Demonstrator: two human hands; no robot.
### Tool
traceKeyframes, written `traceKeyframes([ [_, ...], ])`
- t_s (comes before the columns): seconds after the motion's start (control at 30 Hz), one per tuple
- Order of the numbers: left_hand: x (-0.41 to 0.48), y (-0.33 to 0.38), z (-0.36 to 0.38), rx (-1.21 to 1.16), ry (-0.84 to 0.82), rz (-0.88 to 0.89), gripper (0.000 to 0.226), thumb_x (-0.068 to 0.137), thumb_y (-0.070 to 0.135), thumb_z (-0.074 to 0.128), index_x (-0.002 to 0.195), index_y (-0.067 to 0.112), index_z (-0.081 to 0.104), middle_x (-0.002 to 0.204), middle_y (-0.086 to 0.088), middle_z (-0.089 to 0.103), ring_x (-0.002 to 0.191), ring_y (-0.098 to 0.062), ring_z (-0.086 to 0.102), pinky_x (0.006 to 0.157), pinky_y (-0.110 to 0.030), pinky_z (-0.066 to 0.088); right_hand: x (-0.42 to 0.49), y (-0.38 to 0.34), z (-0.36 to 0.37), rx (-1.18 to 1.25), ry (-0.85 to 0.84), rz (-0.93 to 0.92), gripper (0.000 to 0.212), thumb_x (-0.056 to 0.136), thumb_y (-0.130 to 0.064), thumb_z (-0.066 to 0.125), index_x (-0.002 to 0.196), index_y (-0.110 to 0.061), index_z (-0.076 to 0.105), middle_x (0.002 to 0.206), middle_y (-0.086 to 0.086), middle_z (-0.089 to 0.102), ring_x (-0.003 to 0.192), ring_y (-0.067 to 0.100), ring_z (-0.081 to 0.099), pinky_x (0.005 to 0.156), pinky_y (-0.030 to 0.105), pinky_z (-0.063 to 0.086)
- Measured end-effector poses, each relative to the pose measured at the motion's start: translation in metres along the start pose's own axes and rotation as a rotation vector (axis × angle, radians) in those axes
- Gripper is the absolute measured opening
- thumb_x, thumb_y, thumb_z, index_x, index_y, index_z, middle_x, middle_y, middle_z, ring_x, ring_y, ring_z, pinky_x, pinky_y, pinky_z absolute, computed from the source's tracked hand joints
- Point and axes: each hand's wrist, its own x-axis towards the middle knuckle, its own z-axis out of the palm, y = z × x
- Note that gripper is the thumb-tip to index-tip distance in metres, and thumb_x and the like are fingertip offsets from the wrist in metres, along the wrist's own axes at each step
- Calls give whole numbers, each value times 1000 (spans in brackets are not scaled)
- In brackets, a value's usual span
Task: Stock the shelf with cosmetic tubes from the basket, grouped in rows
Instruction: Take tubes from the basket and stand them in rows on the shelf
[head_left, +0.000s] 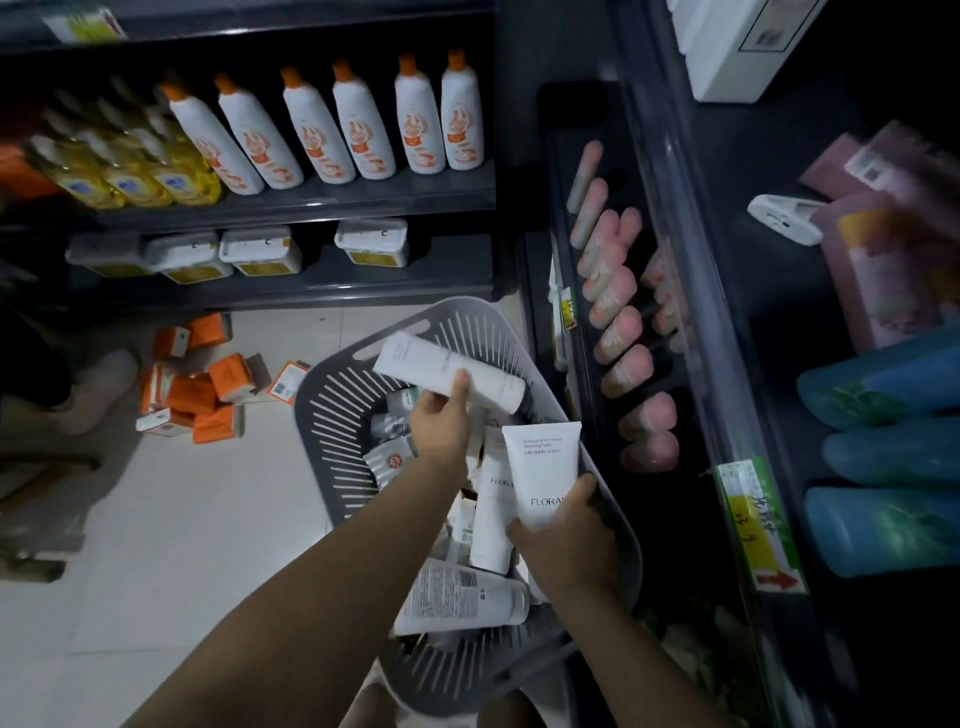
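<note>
Matt white plastic tubes (543, 475), slotted grey plastic basket (332, 410)

Dim, blurred, edges bowed; shelf side darkest.

Bare dark shelf floor (670, 530) past pink tubes (623, 332), clear rail (696, 291) alongside

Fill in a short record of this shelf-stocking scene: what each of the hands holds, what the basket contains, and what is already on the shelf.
left hand: holds a plain white tube above the basket
right hand: grips a FLORA tube by its lower end
basket: grey, slotted, more white tubes inside
shelf: on the right, a row of pink tubes
floor: orange boxes scattered
</note>
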Motion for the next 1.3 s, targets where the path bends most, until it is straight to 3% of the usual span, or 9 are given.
traceKeyframes([
  [0.13, -14, 17, -28, -63, -79, -56, 47, 91, 36, 62, 122, 1, 59, 122, -16, 65, 116, -28, 59, 109, -44, 40, -5, -9, -10, -11, 15, 3, 70, 71, -37, 72, 120, -7, 32, 112, 14, 62, 100, 36, 62, 75, 37, 52],
  [0.27, -33, 37, -55, -23, -220, -50, 42, 97, 26, 54, 126, -5, 51, 116, -21, 65, 91, -23, 66, 78, -33, 51, -19, -18, -22, 10, 46, 17, 64, 75, -37, 68, 117, -10, 28, 114, 14, 61, 102, 37, 62, 76, 37, 52],
  [0.47, -53, 53, -100, 216, -462, 109, 37, 96, 17, 57, 126, -2, 47, 121, -25, 61, 98, -30, 66, 76, -32, 58, -67, -26, -38, 63, 265, 11, 72, 68, -46, 71, 115, -15, 26, 105, 10, 66, 93, 34, 65, 67, 33, 46],
  [0.77, -165, 96, -147, 315, -930, 246, 23, 100, 28, 47, 103, 9, 60, 99, -15, 63, 86, -26, 61, 80, -41, 50, -220, -23, -79, 166, 641, 37, 80, 70, -47, 75, 125, -12, 29, 107, 11, 63, 93, 35, 62, 70, 38, 48],
  [0.9, -256, 110, -149, 217, -1100, 143, 35, 102, 30, 39, 106, 2, 59, 71, -11, 67, 55, -22, 62, 52, -29, 52, -309, -14, -119, 240, 870, 66, 62, 71, -45, 74, 110, -16, 34, 90, 4, 58, 76, 30, 55, 61, 33, 40],
  [1.03, -360, 112, -145, 370, -1344, 439, 49, 82, 24, 70, 121, 5, 46, 87, -12, 64, 55, -20, 63, 46, -28, 50, -399, 14, -163, 283, 1116, 131, 68, 71, -46, 74, 117, -14, 36, 101, 11, 63, 90, 36, 61, 65, 36, 42],
  [1.13, -437, 98, -146, 483, -1442, 765, 71, 63, 22, 87, 119, 18, 44, 106, -2, 64, 88, -21, 66, 74, -39, 56, -464, 45, -188, 318, 1266, 218, 71, 73, -49, 72, 120, -17, 29, 102, 8, 62, 90, 34, 61, 67, 38, 47],
  [1.2, -484, 80, -148, 537, -1473, 989, 74, 52, 34, 85, 115, 19, 49, 108, -1, 65, 96, -23, 65, 83, -44, 55, -507, 69, -196, 342, 1382, 264, 72, 74, -51, 71, 120, -20, 25, 101, 5, 62, 86, 32, 62, 70, 41, 52],
  [1.3, -547, 47, -155, 528, -1562, 1199, 57, 65, 21, 81, 114, 19, 52, 103, 6, 63, 94, -16, 60, 70, -28, 47, -564, 108, -200, 345, 1513, 346, 76, 74, -50, 72, 125, -20, 24, 102, 2, 61, 87, 30, 61, 69, 38, 51],
])
